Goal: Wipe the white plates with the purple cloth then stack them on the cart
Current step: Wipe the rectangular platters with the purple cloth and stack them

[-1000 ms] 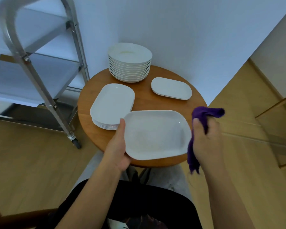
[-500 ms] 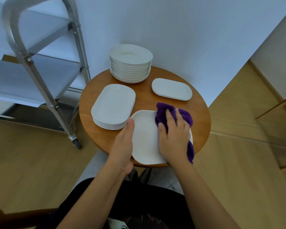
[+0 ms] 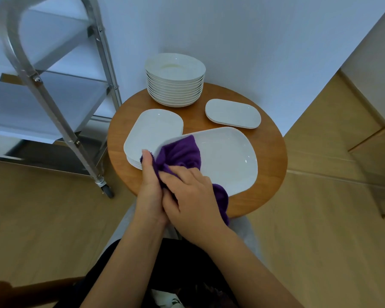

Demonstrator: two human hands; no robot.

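Purple cloth (image 3: 180, 154) is bunched under my right hand (image 3: 192, 197), which presses it onto the left end of the large white plate (image 3: 227, 161) with the fingers curled into the fabric. A fold of the cloth trails back under my wrist and hangs past the plate's near rim. My left hand (image 3: 150, 185) holds the plate by its left edge, thumb pointing up along the rim and touching the cloth; the fingers go under the plate and I cannot see them. The two hands are pressed against each other. The plate is tilted a little, its left end raised over the stack beside it.

That stack of rectangular plates (image 3: 152, 135) sits on the left of the round wooden counter (image 3: 269, 156), partly covered by the plate I hold. At the back of the counter, near the wall, stands a tall stack of round deep plates (image 3: 175, 80). To its right lie small oval plates (image 3: 232, 113), what looks like two, one on the other.

The metal cart (image 3: 53, 101) stands to the left of the counter, just beside it, with pale shelves and a caster on the wooden floor (image 3: 42, 218). My dark clothing shows at the bottom of the view.
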